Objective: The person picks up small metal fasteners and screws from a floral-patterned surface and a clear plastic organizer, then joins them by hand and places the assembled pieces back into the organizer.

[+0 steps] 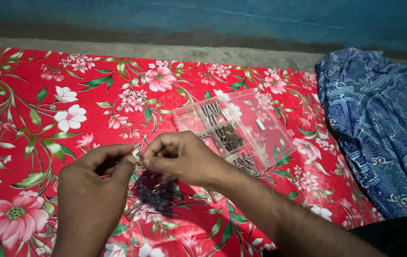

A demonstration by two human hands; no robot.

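My left hand (pixel 92 188) and my right hand (pixel 182 157) meet above a red floral cloth (pixel 46 109). Their fingertips pinch a few small metal screws (pixel 140 147) between them, held just above the cloth. Under my hands lies a loose pile of metal screws (pixel 158 200). A clear plastic compartment box (pixel 234 128) sits open just behind my right hand, with several screws sorted in its sections.
A blue patterned fabric (pixel 379 123) lies bunched at the right edge of the red cloth. A grey concrete strip (pixel 189 51) and a blue wall (pixel 213 16) run along the far side.
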